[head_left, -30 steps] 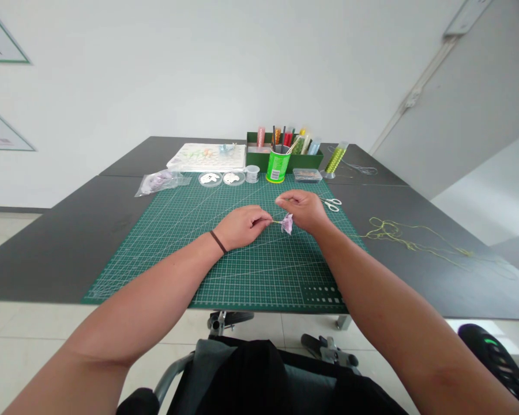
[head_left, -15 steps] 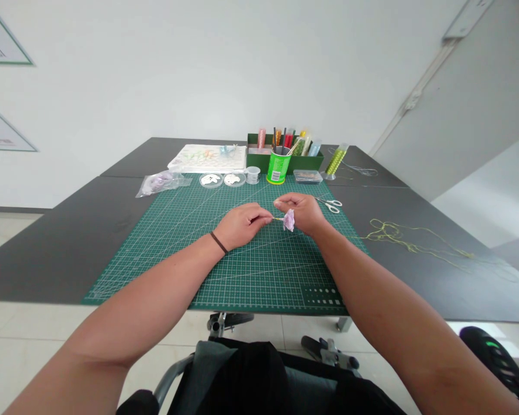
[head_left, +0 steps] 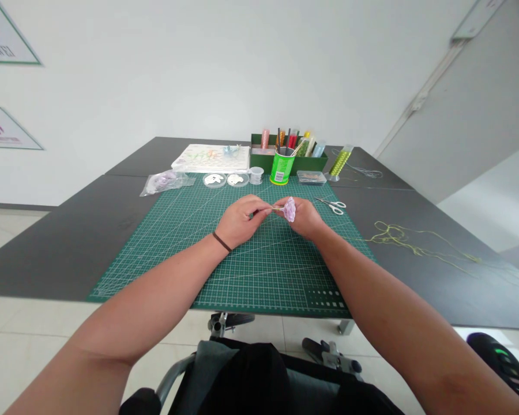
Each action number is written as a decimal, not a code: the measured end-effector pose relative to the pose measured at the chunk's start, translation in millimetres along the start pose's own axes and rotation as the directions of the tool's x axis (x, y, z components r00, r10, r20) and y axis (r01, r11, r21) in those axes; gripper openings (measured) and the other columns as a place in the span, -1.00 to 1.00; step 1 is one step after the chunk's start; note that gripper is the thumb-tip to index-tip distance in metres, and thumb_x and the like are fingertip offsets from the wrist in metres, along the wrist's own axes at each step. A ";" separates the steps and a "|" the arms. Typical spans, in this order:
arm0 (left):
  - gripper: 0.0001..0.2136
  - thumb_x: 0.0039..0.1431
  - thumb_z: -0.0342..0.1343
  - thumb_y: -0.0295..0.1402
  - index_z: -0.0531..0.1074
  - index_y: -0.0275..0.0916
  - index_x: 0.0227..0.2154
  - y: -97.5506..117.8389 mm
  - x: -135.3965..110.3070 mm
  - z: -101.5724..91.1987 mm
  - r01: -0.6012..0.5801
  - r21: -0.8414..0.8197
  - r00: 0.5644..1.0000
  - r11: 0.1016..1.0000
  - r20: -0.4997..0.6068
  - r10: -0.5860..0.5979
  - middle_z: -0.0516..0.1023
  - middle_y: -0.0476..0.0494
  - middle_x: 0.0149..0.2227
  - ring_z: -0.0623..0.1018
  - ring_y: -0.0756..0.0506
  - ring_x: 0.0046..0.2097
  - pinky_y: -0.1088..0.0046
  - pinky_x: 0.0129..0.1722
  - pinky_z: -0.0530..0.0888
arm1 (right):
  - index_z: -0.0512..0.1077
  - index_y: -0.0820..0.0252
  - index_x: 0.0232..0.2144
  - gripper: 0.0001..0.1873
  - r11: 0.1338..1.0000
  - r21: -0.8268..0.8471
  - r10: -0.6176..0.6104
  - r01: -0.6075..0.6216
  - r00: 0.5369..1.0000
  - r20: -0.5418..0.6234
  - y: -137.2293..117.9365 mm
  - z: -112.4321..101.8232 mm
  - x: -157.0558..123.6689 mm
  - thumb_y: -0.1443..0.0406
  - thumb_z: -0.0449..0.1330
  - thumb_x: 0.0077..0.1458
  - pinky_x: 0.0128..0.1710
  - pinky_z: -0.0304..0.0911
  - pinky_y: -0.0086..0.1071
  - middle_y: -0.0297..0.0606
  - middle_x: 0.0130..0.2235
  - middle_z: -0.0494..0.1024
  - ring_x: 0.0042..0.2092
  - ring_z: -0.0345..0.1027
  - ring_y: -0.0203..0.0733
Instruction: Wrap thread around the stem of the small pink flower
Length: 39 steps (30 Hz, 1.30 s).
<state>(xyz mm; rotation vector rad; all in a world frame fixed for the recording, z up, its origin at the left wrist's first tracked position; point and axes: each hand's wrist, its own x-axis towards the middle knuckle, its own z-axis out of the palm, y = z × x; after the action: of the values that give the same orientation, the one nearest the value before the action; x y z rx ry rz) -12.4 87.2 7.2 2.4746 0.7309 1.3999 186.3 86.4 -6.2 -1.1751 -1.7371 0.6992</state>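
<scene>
- We count our left hand (head_left: 242, 221), pinched on the thin stem (head_left: 277, 208) of a small lilac flower (head_left: 289, 209)
- Our right hand (head_left: 301, 219), closed on the flower head, together with the left
- Both above the green cutting mat (head_left: 263, 276), nearer its far edge
- Steel scissors (head_left: 332, 206) by the mat's far right corner
- Loose yellow-green thread (head_left: 398, 235) on the desk (head_left: 69, 253), right of the mat

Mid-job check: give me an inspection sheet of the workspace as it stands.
surface: green cutting mat on a dark table.
job's things: pale purple flower on a thin stem.
clutter: scissors, loose yellow-green thread, green cup of tools, lilac bag.
grippers: left hand pinches the stem; right hand sits at the flower's base, grip unclear.
cables: nothing seen.
surroundings: white wall with posters, chair at the near edge.
</scene>
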 end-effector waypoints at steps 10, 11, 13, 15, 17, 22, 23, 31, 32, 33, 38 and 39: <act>-0.90 0.22 0.13 -0.37 0.53 -0.23 -0.36 1.5 1.9 -2.4 0.143 0.041 0.979 0.989 -0.152 -0.135 0.48 0.01 -0.47 0.43 0.03 -0.40 0.48 -0.34 0.40 | 0.47 0.20 -0.44 -0.66 0.991 -0.112 0.078 -0.072 0.996 0.052 -11.1 2.6 -5.4 0.03 0.17 0.02 -0.51 -0.05 -0.41 -0.48 -0.62 0.10 -0.53 -0.03 -0.37; -0.90 0.21 0.13 -0.38 0.52 -0.24 -0.37 1.0 2.0 -2.5 0.168 0.034 0.972 0.985 -0.169 -0.160 0.48 0.01 -0.47 0.42 0.03 -0.41 0.49 -0.35 0.39 | 0.49 0.19 -0.42 -0.66 0.990 -0.121 0.074 -0.067 0.996 0.055 -12.7 2.9 -5.9 0.03 0.17 0.02 -0.51 -0.06 -0.41 -0.49 -0.63 0.08 -0.54 -0.04 -0.37; -0.91 0.20 0.13 -0.39 0.51 -0.24 -0.39 -0.2 2.4 -2.5 0.217 0.016 0.957 0.976 -0.199 -0.210 0.48 0.01 -0.46 0.40 0.04 -0.42 0.49 -0.36 0.37 | 0.51 0.19 -0.40 -0.67 0.989 -0.138 0.055 -0.046 0.996 0.063 -16.7 3.4 -7.4 0.05 0.16 0.04 -0.52 -0.06 -0.41 -0.50 -0.64 0.09 -0.55 -0.03 -0.37; -0.90 0.19 0.12 -0.40 0.49 -0.25 -0.41 -1.4 3.0 -2.3 0.260 0.003 0.944 0.966 -0.213 -0.253 0.48 0.00 -0.45 0.39 0.04 -0.42 0.49 -0.36 0.36 | 0.52 0.19 -0.40 -0.68 0.988 -0.152 0.017 -0.007 0.998 0.064 -21.4 3.7 -9.5 0.07 0.15 0.05 -0.51 -0.04 -0.42 -0.49 -0.65 0.12 -0.55 -0.02 -0.38; -0.90 0.19 0.12 -0.39 0.49 -0.25 -0.42 -2.2 3.5 -1.8 0.285 -0.001 0.936 0.959 -0.216 -0.278 0.47 0.00 -0.46 0.39 0.04 -0.42 0.49 -0.36 0.36 | 0.53 0.19 -0.42 -0.70 0.985 -0.165 -0.033 0.044 0.997 0.065 -25.7 3.7 -11.9 0.09 0.15 0.07 -0.50 -0.02 -0.43 -0.49 -0.65 0.15 -0.56 -0.01 -0.39; -0.89 0.19 0.11 -0.38 0.47 -0.25 -0.43 -2.9 3.9 -0.6 0.317 0.004 0.927 0.948 -0.214 -0.309 0.46 0.01 -0.47 0.39 0.03 -0.42 0.47 -0.34 0.37 | 0.53 0.19 -0.42 -0.73 0.974 -0.188 -0.121 0.129 0.991 0.057 -32.1 3.3 -17.0 0.13 0.15 0.10 -0.49 0.00 -0.44 -0.48 -0.64 0.21 -0.55 0.01 -0.40; -0.89 0.19 0.11 -0.39 0.47 -0.25 -0.43 -2.9 3.9 -0.5 0.323 0.009 0.926 0.946 -0.210 -0.315 0.46 0.01 -0.47 0.39 0.02 -0.42 0.46 -0.34 0.37 | 0.53 0.19 -0.42 -0.73 0.971 -0.193 -0.134 0.141 0.990 0.049 -32.8 3.3 -17.8 0.14 0.15 0.11 -0.49 0.00 -0.44 -0.47 -0.64 0.22 -0.55 0.01 -0.40; -0.87 0.19 0.10 -0.38 0.45 -0.24 -0.46 -5.7 3.3 1.6 0.317 0.065 0.939 0.946 -0.163 -0.303 0.42 0.02 -0.50 0.39 0.01 -0.41 0.44 -0.32 0.35 | 0.53 0.19 -0.42 -0.76 0.933 -0.287 -0.219 0.219 0.975 0.033 -36.9 3.2 -22.1 0.18 0.15 0.13 -0.48 0.02 -0.44 -0.45 -0.62 0.31 -0.55 0.07 -0.40; -0.86 0.19 0.09 -0.38 0.44 -0.24 -0.47 -6.3 3.2 2.0 0.317 0.072 0.940 0.946 -0.156 -0.303 0.40 0.02 -0.51 0.38 0.01 -0.41 0.44 -0.33 0.35 | 0.53 0.18 -0.42 -0.77 0.924 -0.306 -0.231 0.229 0.972 0.033 -37.1 3.2 -22.5 0.19 0.14 0.13 -0.47 0.03 -0.44 -0.44 -0.60 0.34 -0.55 0.09 -0.39; -0.86 0.19 0.09 -0.39 0.43 -0.24 -0.48 -6.8 3.1 2.4 0.315 0.081 0.942 0.946 -0.146 -0.301 0.39 0.03 -0.51 0.38 0.01 -0.41 0.44 -0.33 0.35 | 0.52 0.17 -0.42 -0.78 0.915 -0.323 -0.244 0.240 0.969 0.031 -37.4 3.3 -22.8 0.19 0.14 0.14 -0.46 0.04 -0.44 -0.43 -0.59 0.36 -0.54 0.11 -0.39; -0.86 0.19 0.09 -0.41 0.42 -0.23 -0.48 -8.1 2.6 4.2 0.292 0.131 0.955 0.947 -0.095 -0.281 0.37 0.03 -0.53 0.37 0.01 -0.41 0.45 -0.33 0.34 | 0.49 0.16 -0.40 -0.80 0.889 -0.371 -0.284 0.268 0.959 0.014 -38.1 3.2 -23.6 0.21 0.12 0.16 -0.43 0.06 -0.44 -0.41 -0.55 0.41 -0.51 0.18 -0.36; -0.87 0.19 0.09 -0.42 0.42 -0.23 -0.48 -8.0 2.6 4.5 0.288 0.140 0.957 0.948 -0.082 -0.278 0.36 0.03 -0.53 0.37 0.01 -0.41 0.45 -0.33 0.34 | 0.49 0.16 -0.39 -0.80 0.886 -0.377 -0.288 0.270 0.958 0.011 -38.2 2.9 -23.6 0.21 0.11 0.16 -0.42 0.07 -0.43 -0.40 -0.55 0.42 -0.50 0.19 -0.35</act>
<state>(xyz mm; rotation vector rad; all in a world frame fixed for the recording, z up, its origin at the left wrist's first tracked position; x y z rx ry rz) -10.0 95.7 3.5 2.3211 1.1933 1.3619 171.3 49.9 15.4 -1.1433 -2.0062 0.1643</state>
